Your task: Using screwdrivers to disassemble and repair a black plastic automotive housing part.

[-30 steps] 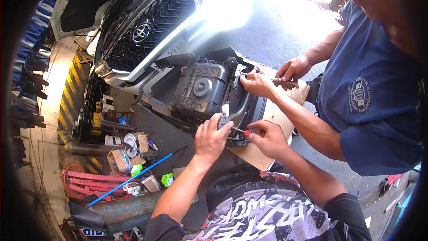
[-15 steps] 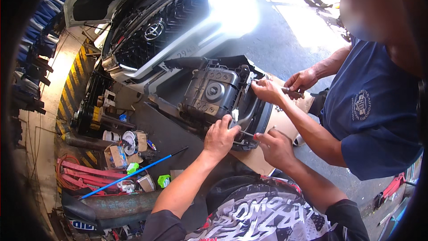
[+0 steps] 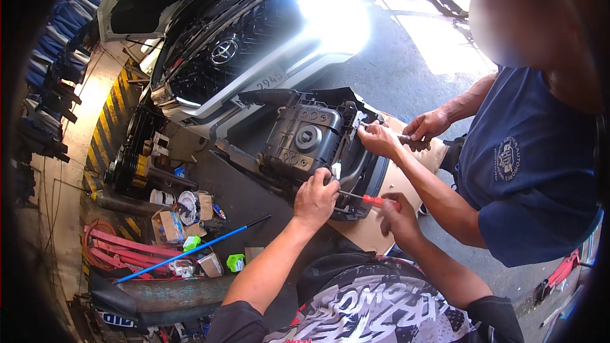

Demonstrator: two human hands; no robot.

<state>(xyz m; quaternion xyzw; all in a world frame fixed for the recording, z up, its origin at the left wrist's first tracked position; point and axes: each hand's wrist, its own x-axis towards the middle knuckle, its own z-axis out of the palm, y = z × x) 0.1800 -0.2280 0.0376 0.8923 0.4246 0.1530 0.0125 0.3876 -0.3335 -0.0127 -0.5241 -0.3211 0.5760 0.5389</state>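
A black plastic car headlamp housing (image 3: pixel 287 146) lies with its back up, a round cap in the middle. At its near edge my left hand (image 3: pixel 314 202) is closed, fingers curled over the rim; part of the grip is hidden. My right hand (image 3: pixel 401 222) has its fingers around the rear end of a red-handled screwdriver (image 3: pixel 373 201). The screwdriver's thin shaft points left to the housing edge beside my left fingers, where its tip is hidden. Across from me, a co-worker's hand (image 3: pixel 381 138) touches the housing's right side, and the other (image 3: pixel 429 126) grips a dark-handled tool (image 3: pixel 414 142).
Cardboard (image 3: pixel 397 181) lies under the housing's right side. Beyond it stands a car front (image 3: pixel 248 57) with its hood raised. To the left are a blue rod (image 3: pixel 203 242), red metal bars (image 3: pixel 121 251), a small open box (image 3: pixel 166 227) and a thick pipe (image 3: pixel 181 289).
My right hand has shifted back along the screwdriver, so more of the red handle shows. My left hand stays at the housing edge. The view has shifted slightly.
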